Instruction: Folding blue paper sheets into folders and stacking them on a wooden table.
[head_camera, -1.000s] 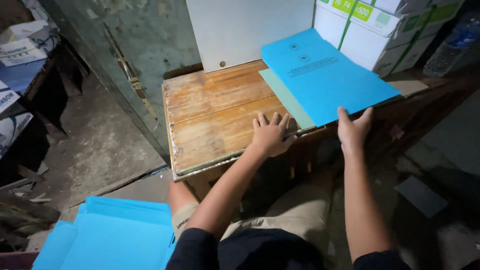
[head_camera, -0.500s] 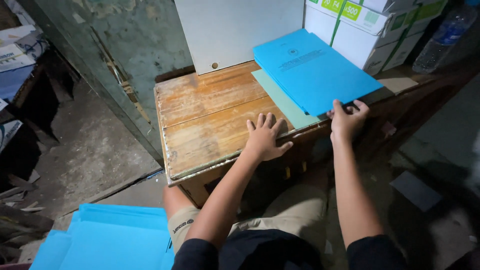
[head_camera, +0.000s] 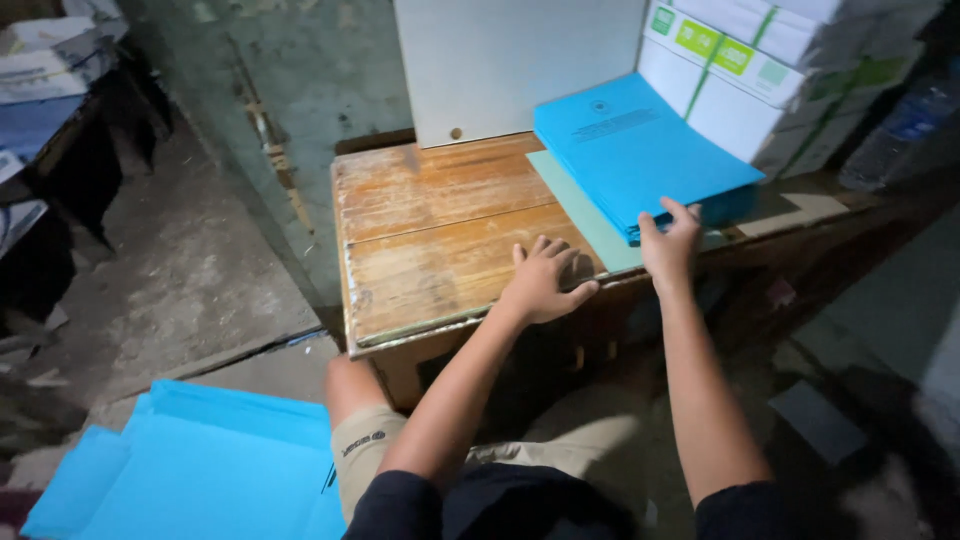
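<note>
A: Blue paper stack (head_camera: 640, 160) on worktop (head_camera: 440, 240), long axis running away toward the far right boxes (head_camera: 760, 70)?

B: Yes. Right hand (head_camera: 668, 240) pinches its near corner; left hand (head_camera: 540, 282) lies flat, fingers spread, just left of it.

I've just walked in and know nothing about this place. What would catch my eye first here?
Probably the bright blue stack of paper covers on the far right of the worn wooden table, with the right hand gripping its near corner. The left hand lies flat on the wood beside a pale green sheet under the stack. More blue sheets lie spread on the floor at lower left, and white boxes are piled behind the table.
</note>
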